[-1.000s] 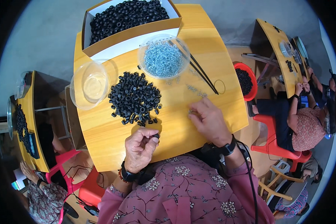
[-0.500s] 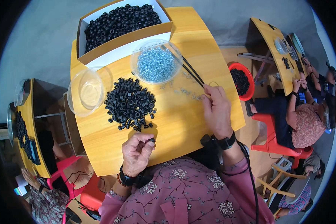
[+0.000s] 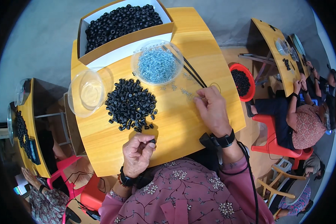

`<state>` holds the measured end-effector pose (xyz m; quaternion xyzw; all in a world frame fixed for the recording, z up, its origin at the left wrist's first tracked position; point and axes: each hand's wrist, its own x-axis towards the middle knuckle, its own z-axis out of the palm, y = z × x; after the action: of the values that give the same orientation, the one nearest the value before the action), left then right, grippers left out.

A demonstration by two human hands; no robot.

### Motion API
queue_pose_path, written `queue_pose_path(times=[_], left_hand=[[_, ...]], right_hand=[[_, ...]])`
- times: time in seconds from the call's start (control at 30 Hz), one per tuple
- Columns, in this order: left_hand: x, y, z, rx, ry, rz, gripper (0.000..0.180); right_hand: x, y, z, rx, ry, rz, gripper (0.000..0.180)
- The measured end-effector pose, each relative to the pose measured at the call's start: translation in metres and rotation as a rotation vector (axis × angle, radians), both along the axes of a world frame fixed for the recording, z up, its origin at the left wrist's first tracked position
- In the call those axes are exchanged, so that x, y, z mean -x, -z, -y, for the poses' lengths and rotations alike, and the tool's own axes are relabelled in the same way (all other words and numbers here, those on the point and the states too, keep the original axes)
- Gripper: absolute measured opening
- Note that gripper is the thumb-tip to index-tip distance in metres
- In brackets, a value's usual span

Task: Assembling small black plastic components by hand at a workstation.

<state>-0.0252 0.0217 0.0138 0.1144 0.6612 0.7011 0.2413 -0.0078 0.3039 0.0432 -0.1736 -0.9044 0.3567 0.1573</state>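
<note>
My left hand (image 3: 137, 151) is closed at the table's near edge, pinching a small black cap-like part (image 3: 152, 141) between thumb and finger. Just beyond it lies a pile of small black ring-shaped and stepped parts (image 3: 128, 102). My right hand (image 3: 214, 112) rests low over the table, its fingers curled and thumb near the forefinger; anything between them is too small to make out. Loose tiny clear pieces (image 3: 186, 92) are scattered beside its fingertips. Two thin black sticks (image 3: 193, 71) lean on a clear tub of tiny bluish clear pieces (image 3: 157, 66), their ends by my right hand.
A cardboard box (image 3: 128, 42) full of black rounded parts stands at the back, with an empty clear tub (image 3: 86, 92) on the left. Right of the table sits a red basin (image 3: 246, 96) of dark parts. People (image 3: 308, 125) work at side tables; a black cable (image 3: 252, 175) runs along my right arm.
My right hand has shifted slightly left and nearer, its fingers curling down toward the loose clear pieces. The left hand still holds the black cap-like part in the same place.
</note>
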Motion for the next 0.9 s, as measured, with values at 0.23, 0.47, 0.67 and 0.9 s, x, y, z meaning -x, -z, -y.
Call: queue_pose_path(times=[0.23, 0.47, 0.67, 0.9], left_hand=[[0.000, 0.003, 0.001, -0.017, 0.012, -0.049, 0.011], [0.000, 0.006, 0.003, -0.007, 0.023, -0.051, 0.012], [0.000, 0.006, 0.003, -0.009, 0.029, -0.050, 0.012], [0.000, 0.005, 0.002, -0.009, 0.024, -0.055, 0.013]], right_hand=[[0.003, 0.012, -0.001, -0.010, -0.034, -0.069, 0.009], [0.002, 0.017, -0.003, 0.080, -0.008, -0.109, 0.013], [0.004, 0.005, 0.001, -0.073, -0.006, -0.002, 0.016], [0.005, 0.010, 0.002, 0.004, -0.044, -0.032, 0.013]])
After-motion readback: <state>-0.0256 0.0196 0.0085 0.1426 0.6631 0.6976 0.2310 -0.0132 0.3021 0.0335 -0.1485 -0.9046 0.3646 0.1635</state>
